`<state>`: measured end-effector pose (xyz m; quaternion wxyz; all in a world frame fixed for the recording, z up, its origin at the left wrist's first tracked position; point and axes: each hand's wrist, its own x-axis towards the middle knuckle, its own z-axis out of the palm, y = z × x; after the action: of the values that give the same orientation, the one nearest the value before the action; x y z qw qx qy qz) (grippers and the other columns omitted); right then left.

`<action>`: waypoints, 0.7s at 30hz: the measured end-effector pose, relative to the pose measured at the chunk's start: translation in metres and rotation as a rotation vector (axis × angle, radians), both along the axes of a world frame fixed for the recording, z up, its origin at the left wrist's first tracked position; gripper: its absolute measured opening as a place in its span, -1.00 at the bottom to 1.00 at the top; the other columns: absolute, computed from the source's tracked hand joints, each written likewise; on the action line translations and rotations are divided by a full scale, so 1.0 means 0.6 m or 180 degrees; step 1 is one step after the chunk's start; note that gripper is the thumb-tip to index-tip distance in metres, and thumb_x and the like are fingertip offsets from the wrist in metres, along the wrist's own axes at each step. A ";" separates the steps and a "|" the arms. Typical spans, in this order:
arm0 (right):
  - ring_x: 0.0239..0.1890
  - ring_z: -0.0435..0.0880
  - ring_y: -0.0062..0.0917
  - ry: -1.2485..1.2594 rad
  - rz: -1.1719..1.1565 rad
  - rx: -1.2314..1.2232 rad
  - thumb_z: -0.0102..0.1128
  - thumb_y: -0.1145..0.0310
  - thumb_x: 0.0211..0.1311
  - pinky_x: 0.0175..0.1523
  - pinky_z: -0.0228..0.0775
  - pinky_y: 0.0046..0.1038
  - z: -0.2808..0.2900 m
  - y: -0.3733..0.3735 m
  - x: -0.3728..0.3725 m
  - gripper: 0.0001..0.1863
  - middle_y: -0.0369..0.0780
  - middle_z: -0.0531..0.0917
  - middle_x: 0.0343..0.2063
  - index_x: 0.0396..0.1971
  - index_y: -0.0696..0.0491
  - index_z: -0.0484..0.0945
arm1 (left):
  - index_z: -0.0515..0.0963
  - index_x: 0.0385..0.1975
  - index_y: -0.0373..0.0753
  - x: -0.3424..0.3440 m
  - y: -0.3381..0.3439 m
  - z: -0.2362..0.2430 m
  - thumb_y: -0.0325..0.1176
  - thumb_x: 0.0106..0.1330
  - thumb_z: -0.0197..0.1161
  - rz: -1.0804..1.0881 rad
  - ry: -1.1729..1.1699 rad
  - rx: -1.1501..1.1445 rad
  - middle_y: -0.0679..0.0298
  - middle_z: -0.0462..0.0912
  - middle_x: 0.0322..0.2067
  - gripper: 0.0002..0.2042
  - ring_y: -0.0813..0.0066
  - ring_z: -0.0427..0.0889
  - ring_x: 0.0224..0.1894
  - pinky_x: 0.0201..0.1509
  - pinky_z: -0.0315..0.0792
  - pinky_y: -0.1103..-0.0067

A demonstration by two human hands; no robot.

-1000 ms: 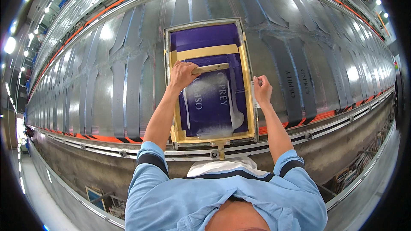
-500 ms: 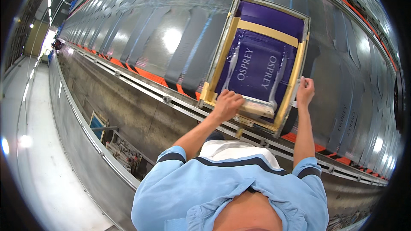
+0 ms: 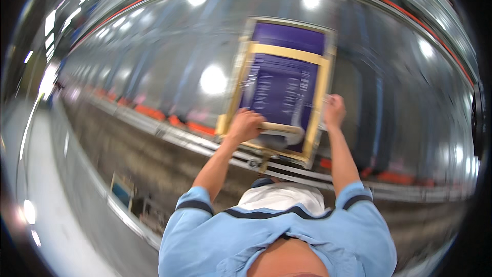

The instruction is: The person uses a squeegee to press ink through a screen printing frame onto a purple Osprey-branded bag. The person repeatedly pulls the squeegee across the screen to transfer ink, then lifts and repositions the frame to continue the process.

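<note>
A screen-printing frame (image 3: 221, 128) with purple mesh (image 3: 289, 41) and yellow tape lies over the long table, slightly tilted in view. Near its lower end, my left hand (image 3: 246, 124) is closed around the left part of a squeegee (image 3: 287, 127) with a pale wooden handle. The squeegee lies across the mesh, below pale lettering that is blurred. At the frame's right side, my right hand (image 3: 334, 111) has its fingers curled on the edge. How its fingertips grip is blurred.
The long grey printing table (image 3: 169, 66) carries strips of dark material. A metal rail (image 3: 197, 147) and orange patches (image 3: 200, 127) run along its near edge. Below lies a brown trough (image 3: 179, 174), with a grey wall (image 3: 87, 166) and a pale walkway (image 3: 56, 210) at left.
The view has turned and blurred, so the table runs more level. Frame, squeegee and both hands now appear farther left and a little lower. Both hands keep their holds.
</note>
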<state>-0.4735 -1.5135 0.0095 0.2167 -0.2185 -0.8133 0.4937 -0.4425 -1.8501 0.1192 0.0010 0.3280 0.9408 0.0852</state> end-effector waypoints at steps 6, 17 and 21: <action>-0.38 0.69 0.04 0.0071 -0.0330 -0.0034 0.24 0.23 0.38 -0.28 0.49 -0.05 -0.009 0.009 -0.016 -0.81 0.00 0.67 -0.51 -0.28 0.05 0.55 | 0.72 -0.33 -0.08 -0.006 0.026 0.023 -0.24 -0.04 0.60 -0.0385 -0.0116 0.0149 0.35 0.72 -0.38 -0.73 0.27 0.67 -0.33 -0.12 0.39 0.36; -0.07 0.71 -0.13 -0.0238 0.2058 0.0467 0.42 -0.21 0.11 0.12 0.44 -0.11 0.120 0.014 -0.207 -0.46 -0.13 0.78 -0.30 -0.27 0.03 0.71 | 0.70 -0.45 -0.27 -0.393 0.116 0.025 -0.30 -0.13 0.66 -0.0409 -0.0174 0.0148 0.07 0.68 -0.53 -0.70 0.02 0.66 -0.45 -0.30 0.49 0.25; -0.11 0.76 -0.22 -0.0991 0.2279 0.2100 0.51 -0.05 -0.04 0.13 0.47 -0.19 0.137 -0.022 -0.324 -0.52 -0.09 0.78 -0.30 -0.27 0.05 0.76 | 0.71 -0.47 -0.26 -0.482 0.150 0.014 -0.26 -0.15 0.67 -0.0388 -0.0125 0.0202 0.07 0.64 -0.61 -0.68 0.00 0.63 -0.51 -0.36 0.48 0.27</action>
<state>-0.6681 -1.5265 0.0917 -0.0323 0.0829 -0.9724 0.2156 -0.7318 -1.7600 0.1276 0.0142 0.3828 0.9158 0.1212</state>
